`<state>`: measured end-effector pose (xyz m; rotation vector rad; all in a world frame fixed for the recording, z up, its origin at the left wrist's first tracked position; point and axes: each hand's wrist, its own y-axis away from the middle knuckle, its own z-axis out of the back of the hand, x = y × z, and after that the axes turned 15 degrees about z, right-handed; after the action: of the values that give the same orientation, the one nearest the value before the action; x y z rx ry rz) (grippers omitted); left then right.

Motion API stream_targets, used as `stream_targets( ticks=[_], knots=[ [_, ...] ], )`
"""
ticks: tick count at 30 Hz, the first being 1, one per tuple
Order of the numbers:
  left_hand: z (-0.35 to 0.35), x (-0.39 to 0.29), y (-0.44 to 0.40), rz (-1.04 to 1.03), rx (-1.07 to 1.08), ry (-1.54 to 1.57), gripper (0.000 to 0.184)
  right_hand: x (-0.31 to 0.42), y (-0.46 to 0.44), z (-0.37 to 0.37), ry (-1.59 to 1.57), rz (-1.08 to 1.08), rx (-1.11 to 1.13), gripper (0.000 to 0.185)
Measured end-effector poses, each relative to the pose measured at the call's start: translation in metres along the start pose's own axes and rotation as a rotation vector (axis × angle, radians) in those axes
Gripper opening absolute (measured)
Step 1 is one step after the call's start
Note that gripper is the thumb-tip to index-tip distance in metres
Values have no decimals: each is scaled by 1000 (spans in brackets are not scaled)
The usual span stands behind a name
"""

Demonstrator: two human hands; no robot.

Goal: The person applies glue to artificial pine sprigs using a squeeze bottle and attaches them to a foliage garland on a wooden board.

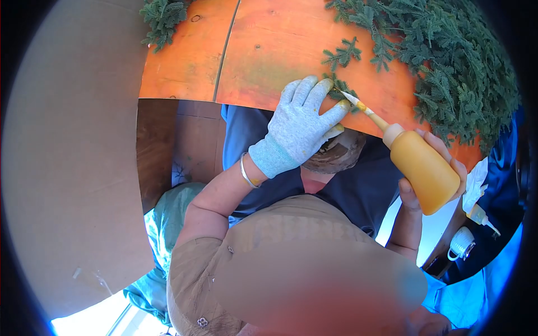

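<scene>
My left hand, in a pale grey glove with yellowish stained fingertips, is at the front edge of an orange wooden board. Its index finger and thumb close round a small green sprig. My bare right hand grips a yellow squeeze bottle, tilted with its long nozzle pointing up and left. The white, yellow-smeared nozzle tip is at the sprig, beside my left fingers. A second loose sprig lies just beyond on the board.
Dense green foliage covers the board's right side; another clump is at its upper left. A large cardboard sheet fills the left. At lower right are a white cup and a small nozzle bottle.
</scene>
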<state>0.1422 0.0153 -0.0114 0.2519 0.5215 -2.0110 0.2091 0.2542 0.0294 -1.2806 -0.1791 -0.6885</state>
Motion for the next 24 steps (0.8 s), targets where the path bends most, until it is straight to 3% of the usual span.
stream_targets(
  ticks=[10, 24],
  knots=[
    [1, 1, -1, -15, -23, 5, 47, 9, 2, 12, 11, -14, 60, 87],
    [5, 0, -13, -93, -61, -62, 39, 15, 13, 29, 38, -47, -68, 81]
  ],
)
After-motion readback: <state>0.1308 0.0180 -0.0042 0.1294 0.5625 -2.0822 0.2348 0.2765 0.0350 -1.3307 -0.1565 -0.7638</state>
